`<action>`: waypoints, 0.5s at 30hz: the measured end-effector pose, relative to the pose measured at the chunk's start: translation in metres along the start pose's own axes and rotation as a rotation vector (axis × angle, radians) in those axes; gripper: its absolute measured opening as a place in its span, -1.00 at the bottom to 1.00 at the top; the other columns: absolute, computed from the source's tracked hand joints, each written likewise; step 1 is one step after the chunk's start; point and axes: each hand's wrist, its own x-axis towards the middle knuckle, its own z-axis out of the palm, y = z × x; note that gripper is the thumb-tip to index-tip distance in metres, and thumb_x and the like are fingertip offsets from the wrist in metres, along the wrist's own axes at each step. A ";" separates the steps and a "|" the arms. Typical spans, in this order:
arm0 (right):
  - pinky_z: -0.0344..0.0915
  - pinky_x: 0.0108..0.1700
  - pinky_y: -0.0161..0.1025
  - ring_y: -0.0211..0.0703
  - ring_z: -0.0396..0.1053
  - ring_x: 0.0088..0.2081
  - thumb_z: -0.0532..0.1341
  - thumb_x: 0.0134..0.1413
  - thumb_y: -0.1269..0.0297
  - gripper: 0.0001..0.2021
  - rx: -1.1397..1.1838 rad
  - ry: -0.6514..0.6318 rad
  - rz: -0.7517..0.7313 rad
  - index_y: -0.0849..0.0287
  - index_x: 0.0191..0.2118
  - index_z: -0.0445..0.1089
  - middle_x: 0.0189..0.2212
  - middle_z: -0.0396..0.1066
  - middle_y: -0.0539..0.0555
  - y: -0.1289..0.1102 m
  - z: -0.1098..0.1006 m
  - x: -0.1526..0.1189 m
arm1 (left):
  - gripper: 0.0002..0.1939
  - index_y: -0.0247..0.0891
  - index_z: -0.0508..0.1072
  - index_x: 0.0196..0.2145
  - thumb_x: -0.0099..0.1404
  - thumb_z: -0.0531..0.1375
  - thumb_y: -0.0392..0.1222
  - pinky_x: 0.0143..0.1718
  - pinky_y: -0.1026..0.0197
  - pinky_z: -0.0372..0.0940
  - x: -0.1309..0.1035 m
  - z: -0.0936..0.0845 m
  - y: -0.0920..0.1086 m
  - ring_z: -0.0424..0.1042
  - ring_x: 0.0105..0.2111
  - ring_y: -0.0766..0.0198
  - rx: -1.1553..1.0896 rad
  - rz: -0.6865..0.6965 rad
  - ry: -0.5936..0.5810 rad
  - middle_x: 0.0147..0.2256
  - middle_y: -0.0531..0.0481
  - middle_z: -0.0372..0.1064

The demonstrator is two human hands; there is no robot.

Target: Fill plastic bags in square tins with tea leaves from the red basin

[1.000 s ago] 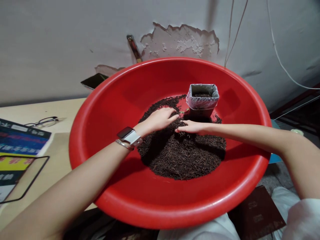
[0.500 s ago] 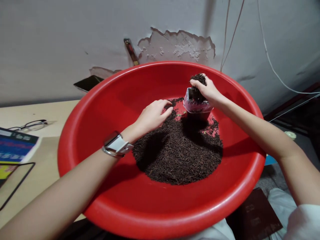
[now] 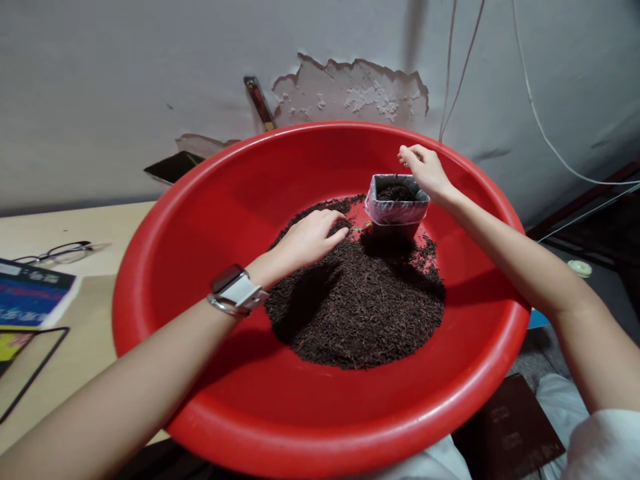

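A heap of dark, dry shreds, looking like loose tea leaves (image 3: 370, 307), lies in the wide red basin (image 3: 320, 447). Behind the heap stands a small square container (image 3: 397, 212), lined with thin clear plastic folded over its rim, with dark leaves inside. Just above its right rim is my right hand (image 3: 425, 170), its fingers curled in; a small dark bit shows below the fingertips. What is inside the fingers, if anything, is hidden. My left hand (image 3: 315, 237), with a watch on its wrist, hovers over the heap's upper left, empty, thumb and fingers apart.
On the pale table (image 3: 100, 313) at left lie eyeglasses (image 3: 65, 250) and a blue printed booklet (image 3: 33, 293). A phone-like dark slab (image 3: 175, 167) and a brown-handled object (image 3: 260, 103) are by the peeling wall. Cables (image 3: 537, 113) hang at right. A dark brown box-like item (image 3: 510, 430) sits low right.
The handful of leaves that my right hand held over the container has left it; leaves now show inside the container. My right hand has shifted slightly right. My left hand has barely moved.
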 end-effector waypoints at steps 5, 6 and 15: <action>0.23 -0.01 -0.14 -0.14 0.34 -0.13 0.08 0.19 0.08 -0.71 -0.048 -0.139 -0.087 0.22 -0.27 0.37 -0.28 0.41 0.06 -0.045 0.008 -0.032 | -0.64 -0.24 0.42 -0.05 0.37 -0.07 -0.10 0.05 0.05 0.24 0.000 0.002 -0.003 0.34 0.00 0.09 0.068 -0.009 -0.064 -0.04 -0.12 0.41; 0.24 -0.02 -0.15 -0.15 0.35 -0.15 0.09 0.18 0.11 -0.73 -0.037 -0.227 -0.100 0.22 -0.27 0.38 -0.28 0.43 0.06 -0.049 0.015 -0.042 | -0.65 -0.23 0.42 -0.05 0.37 -0.07 -0.14 0.05 0.06 0.24 0.000 0.002 -0.003 0.34 0.00 0.10 0.078 -0.018 -0.061 -0.03 -0.11 0.41; 0.05 0.26 -0.06 0.02 0.16 0.22 0.13 0.19 0.02 -0.43 -0.060 -0.895 -0.047 0.32 0.19 0.21 0.21 0.20 0.29 -0.018 0.114 -0.114 | -0.61 -0.27 0.39 0.03 0.33 -0.07 -0.36 -0.01 0.07 0.28 -0.001 -0.007 0.005 0.34 0.00 0.10 0.126 -0.133 0.039 0.02 -0.14 0.38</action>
